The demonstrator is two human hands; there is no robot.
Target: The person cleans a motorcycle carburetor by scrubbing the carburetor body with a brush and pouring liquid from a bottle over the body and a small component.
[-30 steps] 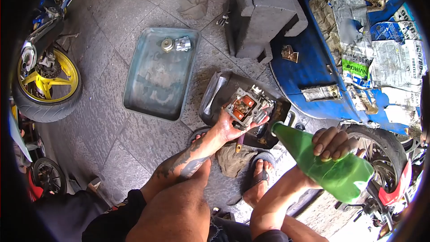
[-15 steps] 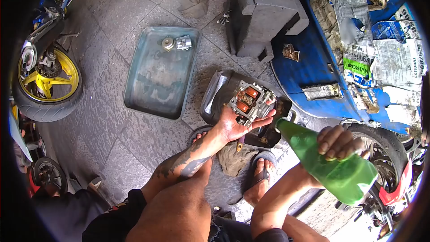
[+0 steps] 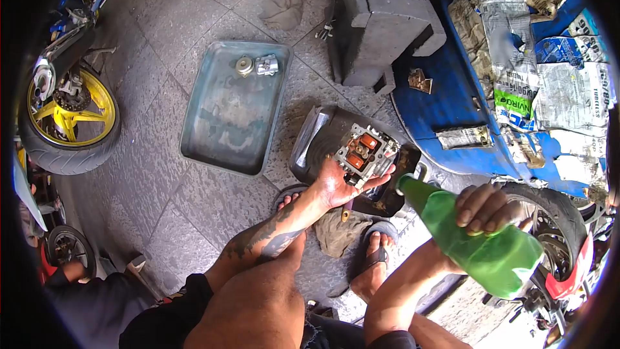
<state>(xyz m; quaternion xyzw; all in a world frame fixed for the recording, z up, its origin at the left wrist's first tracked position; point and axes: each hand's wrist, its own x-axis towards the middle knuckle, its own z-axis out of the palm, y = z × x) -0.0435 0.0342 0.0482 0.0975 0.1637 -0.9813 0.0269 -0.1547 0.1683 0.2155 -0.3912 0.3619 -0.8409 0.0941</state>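
Note:
A metal engine part (image 3: 367, 152) with orange inserts rests in my left hand (image 3: 336, 182), whose fingers curl round its lower side. It is held above a dark pan (image 3: 316, 126) on the floor. My right hand (image 3: 484, 212) grips a green plastic bottle (image 3: 452, 220), tilted with its open neck toward the part, a short way to the right of it. A brush-like handle (image 3: 347, 212) shows below my left hand. No stream from the bottle can be made out.
A grey-blue tray (image 3: 226, 136) with two small metal parts (image 3: 255, 65) lies to the left. A rag (image 3: 336, 232) lies near my feet. A grey stand (image 3: 387, 32) and a blue surface (image 3: 433, 116) with torn packaging are at right. Motorcycle wheels (image 3: 77, 113) flank the left; part of another person shows lower left.
The engine part and my left hand have shifted slightly right. The bottle has also moved a little right, still in my right hand.

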